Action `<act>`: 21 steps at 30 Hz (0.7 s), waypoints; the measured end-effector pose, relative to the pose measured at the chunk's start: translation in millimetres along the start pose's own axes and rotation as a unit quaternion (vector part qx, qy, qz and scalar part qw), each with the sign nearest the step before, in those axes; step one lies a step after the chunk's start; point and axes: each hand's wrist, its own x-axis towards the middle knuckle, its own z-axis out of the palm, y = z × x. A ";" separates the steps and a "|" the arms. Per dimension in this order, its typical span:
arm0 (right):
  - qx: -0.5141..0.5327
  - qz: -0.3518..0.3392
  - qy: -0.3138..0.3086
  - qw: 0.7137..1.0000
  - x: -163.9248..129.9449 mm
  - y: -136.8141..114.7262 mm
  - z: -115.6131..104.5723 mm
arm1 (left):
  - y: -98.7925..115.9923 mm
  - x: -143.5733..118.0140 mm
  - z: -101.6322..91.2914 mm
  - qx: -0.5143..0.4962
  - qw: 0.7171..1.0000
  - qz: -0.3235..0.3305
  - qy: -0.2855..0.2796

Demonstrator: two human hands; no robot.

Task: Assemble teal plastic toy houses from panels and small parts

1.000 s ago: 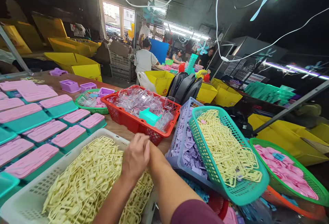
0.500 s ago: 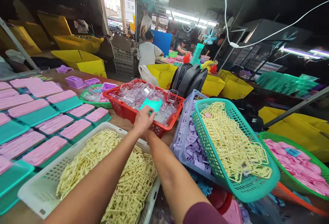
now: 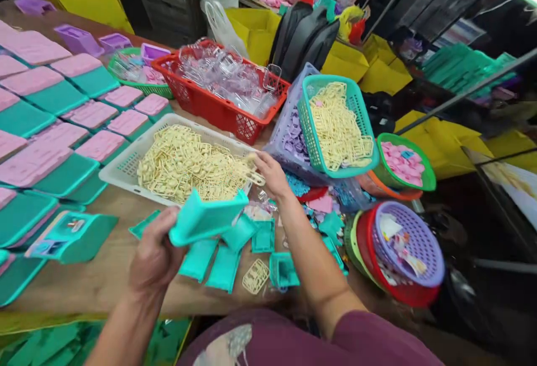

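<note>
My left hand (image 3: 157,248) is closed on the edge of a teal plastic box (image 3: 210,217), raised over the table and tilted. My right hand (image 3: 272,174) reaches to the right end of a white basket (image 3: 119,173) filled with cream plastic frames (image 3: 188,164). Its fingers pinch a cream plastic frame (image 3: 255,177), slightly blurred. Below the hands, several teal boxes (image 3: 224,268) and a loose cream frame sheet (image 3: 255,276) lie on the wooden table.
Behind the white basket stands a red basket (image 3: 245,125) of clear plastic pieces. Rows of teal boxes with pink tops (image 3: 67,162) fill the left side. At right are a teal basket (image 3: 364,125) of cream frames and a stacked purple colander (image 3: 430,243).
My hands have moved from the red basket back towards me and apart. The teal box is now in my left hand, while my right hand has gone to the cream frames. The view tilts down.
</note>
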 end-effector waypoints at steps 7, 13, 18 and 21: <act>0.130 0.251 0.220 0.934 -223.8 27.2 -69.0 | -96.7 -99.8 -24.4 -0.044 0.936 -0.350 -0.002; 0.135 0.267 0.302 0.905 -282.9 44.0 -104.2 | -166.3 -133.0 -10.4 -0.011 0.893 -0.449 -0.030; 0.088 0.258 0.301 0.914 -296.6 47.8 -131.4 | -183.8 -134.2 1.7 0.006 0.883 -0.469 -0.032; 0.017 0.231 0.294 0.927 -294.0 46.4 -145.8 | -182.4 -119.9 21.0 0.009 0.893 -0.450 -0.032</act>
